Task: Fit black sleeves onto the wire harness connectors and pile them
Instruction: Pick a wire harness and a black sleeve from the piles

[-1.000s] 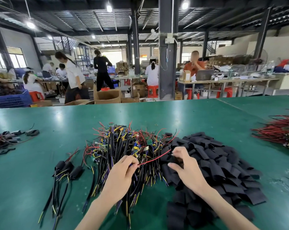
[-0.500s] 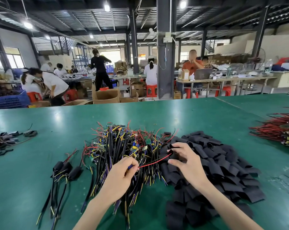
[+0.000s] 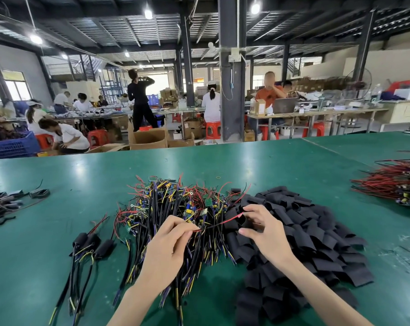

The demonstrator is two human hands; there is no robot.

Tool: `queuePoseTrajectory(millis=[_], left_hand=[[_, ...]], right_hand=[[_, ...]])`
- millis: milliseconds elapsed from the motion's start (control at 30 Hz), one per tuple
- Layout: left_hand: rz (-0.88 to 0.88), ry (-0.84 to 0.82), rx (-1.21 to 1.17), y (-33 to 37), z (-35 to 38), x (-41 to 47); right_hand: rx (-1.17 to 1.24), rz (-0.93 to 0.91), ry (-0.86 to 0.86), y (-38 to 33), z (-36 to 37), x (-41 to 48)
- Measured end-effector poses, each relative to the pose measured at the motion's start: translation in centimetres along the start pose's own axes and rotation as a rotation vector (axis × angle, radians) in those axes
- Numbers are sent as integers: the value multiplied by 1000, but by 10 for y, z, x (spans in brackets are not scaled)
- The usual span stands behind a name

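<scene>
wire is floppy, sleeve is squishy

sleeved harnesses (image 3: 91, 243) lie piled at the left of the green table (image 3: 222, 165). next to them is the bare harness pile (image 3: 175, 208), light and tangly. left hand (image 3: 168, 245) pinches one red wire (image 3: 220, 222) partway along. it's limp, so i'd hold nearer the tip to stop the droop. right hand (image 3: 262, 234) pinches a black sleeve (image 3: 242, 218) at the edge of the sleeve heap (image 3: 305, 231), with the wire end at its mouth. soft stuff, probably collapses, so squeeze the edges to keep it open.
</scene>
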State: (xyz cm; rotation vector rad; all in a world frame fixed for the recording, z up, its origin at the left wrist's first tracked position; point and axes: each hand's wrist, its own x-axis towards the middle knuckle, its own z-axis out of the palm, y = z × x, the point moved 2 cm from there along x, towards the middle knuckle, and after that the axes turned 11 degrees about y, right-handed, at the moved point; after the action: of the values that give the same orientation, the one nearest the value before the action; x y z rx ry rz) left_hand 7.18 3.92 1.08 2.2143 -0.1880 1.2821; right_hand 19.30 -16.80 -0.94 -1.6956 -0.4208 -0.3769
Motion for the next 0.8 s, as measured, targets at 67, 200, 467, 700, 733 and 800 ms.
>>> queuePoseTrajectory(millis=[67,200,467,700,733,800], left_hand=[[7,-26,-10,0,0,-1],[0,-55,21,0,1,-3],[-61,-42,75,-4,-2,-2],[-24,6,110,-6,-2,-2],[2,22,116,-6,-2,-2],[58,57,131,-5,-2,-2]], right_hand=[[21,-7,-23,0,1,0],[71,-20,-58,-3,2,0],[96,-26,-75,-5,1,-1],[133,0,-71,-4,0,1],[128,0,-66,-4,0,1],[120,1,-55,-3,0,0]])
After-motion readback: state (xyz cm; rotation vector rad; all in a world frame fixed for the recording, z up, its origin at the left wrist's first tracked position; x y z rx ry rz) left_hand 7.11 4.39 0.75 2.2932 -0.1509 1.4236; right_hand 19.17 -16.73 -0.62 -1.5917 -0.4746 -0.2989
